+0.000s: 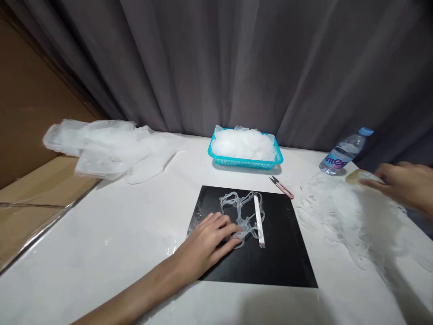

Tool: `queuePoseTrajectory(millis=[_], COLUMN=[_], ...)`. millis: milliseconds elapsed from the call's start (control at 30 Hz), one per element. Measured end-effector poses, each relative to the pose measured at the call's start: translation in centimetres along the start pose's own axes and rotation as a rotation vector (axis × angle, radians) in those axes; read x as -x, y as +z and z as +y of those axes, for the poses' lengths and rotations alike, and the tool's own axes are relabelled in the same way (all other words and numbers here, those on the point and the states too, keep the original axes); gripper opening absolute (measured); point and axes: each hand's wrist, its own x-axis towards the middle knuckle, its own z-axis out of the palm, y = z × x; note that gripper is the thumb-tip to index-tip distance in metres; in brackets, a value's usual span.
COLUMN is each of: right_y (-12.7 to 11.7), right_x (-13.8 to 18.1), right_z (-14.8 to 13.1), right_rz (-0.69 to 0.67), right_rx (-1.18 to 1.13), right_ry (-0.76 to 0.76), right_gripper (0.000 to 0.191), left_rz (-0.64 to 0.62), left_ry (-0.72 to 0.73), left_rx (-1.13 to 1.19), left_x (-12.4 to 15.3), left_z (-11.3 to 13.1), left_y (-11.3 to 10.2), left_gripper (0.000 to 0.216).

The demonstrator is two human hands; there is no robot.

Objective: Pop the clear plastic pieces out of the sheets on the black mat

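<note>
My left hand [216,237] lies on a black square mat [280,266], its fingers spread over the lower part of a translucent, lacy white cutout [239,210]. Thumb and index finger are apart at the edge of that piece. Across the right side of the cutout lies a narrow white strip [259,221] with a shiny surface and a reddish end. At the far right, my right hand [402,183] is blurred, its fingers closed on a tan, roundish thing [353,177] that looks like a roll of tape. It is held above the table near the bottle.
Pink-handled thread snips [283,188] lie behind the mat. A turquoise basket [243,163] holds fluffy white stuffing. A water bottle [345,152] leans in view at right, near a heap of sheer white pieces [333,207]. More white sheer fabric [115,149] lies at left beside cardboard [40,185].
</note>
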Motion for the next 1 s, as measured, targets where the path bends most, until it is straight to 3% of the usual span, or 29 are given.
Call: queuePoseTrajectory(millis=[100, 200, 300, 400, 533, 700, 800, 933, 1000], right_y=[4.8, 10.2, 12.9, 12.5, 10.0, 7.0, 7.0, 8.7, 9.4], right_x=[-1.8, -2.6, -2.5, -2.0, -1.9, -2.9, -3.1, -2.7, -2.4], right_z=[-7.9, -16.4, -20.6, -20.8, -19.3, -16.7, -15.4, -15.8, -17.0], right_rz=[-0.175, -0.652, -0.854, -0.918, -0.963, -1.058, -1.045, -1.110, -1.025], right_rx=[0.141, -0.098, -0.117, -0.120, -0.112, -0.358, -0.215, 0.065, 0.119], right_ry=[0.194, 0.294, 0.300, 0.309, 0.249, 0.167, 0.228, 0.285, 0.287], right_gripper=[0.049, 0.031, 0.026, 0.008, 0.016, 0.015, 0.010, 0.012, 0.017], left_rz=[0.015, 0.015, -0.017, -0.012, 0.057, 0.208, 0.253, 0.163, 0.136], left_ry=[0.036, 0.039, 0.023, 0.019, -0.027, -0.140, -0.159, -0.220, -0.223], left_rx=[-0.016, -0.016, 0.001, 0.006, -0.021, -0.039, -0.073, 0.056, 0.142], left_x=[0.1, 0.3, 0.6, 0.8, 0.9, 0.8, 0.9, 0.8, 0.8], left_z=[-0.1, 0.1, 0.2, 0.0, -0.6, -2.0, -3.1, -3.4, -2.8], left_y=[-0.2, -0.6, -0.9, -0.9, -1.3, -2.4, -2.7, -2.9, -2.9], left_gripper=[0.020, 0.017, 0.016, 0.015, 0.015, 0.015, 0.018, 0.018, 0.016])
